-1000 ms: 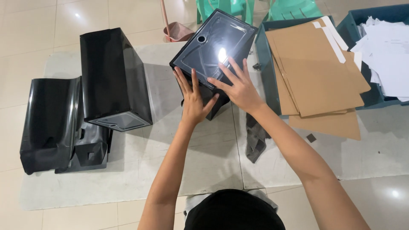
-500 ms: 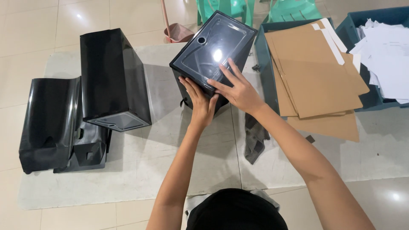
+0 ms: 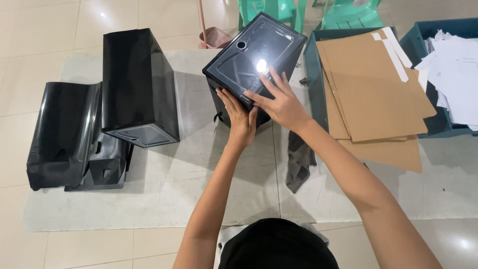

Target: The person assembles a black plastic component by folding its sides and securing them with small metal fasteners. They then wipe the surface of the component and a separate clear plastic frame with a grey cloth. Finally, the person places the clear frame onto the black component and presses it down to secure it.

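Head view, black box: a glossy black box stands tilted on a pale floor mat, its clear-panelled top face turned up toward the camera, a bright light spot on the panel.
Head view, edges: the box's near-left corner sits just above the left hand; its far-right corner reaches toward the teal bin, just beside it but apart.
Head view, open room: bare mat lies in front of the box and to its left, between it and the tall black case; to the right the teal bin with brown cardboard sheets closes the way in.
Head view, left side: the tall black case stands upright; curved black covers lie against its left side at the mat's edge.
Head view, near the arms: a dark grey cloth lies crumpled on the mat under the right forearm.
Head view, far right: a second bin holds loose white papers.
Head view, left hand: arm stretched forward, palm pressed on the box's near side below the rim, fingers spread upward, bracing rather than clenched.
Head view, right hand: the right hand lies flat across the box's near top corner, fingers fanned over the panel and its edge, pressing down on it, not closed round anything.
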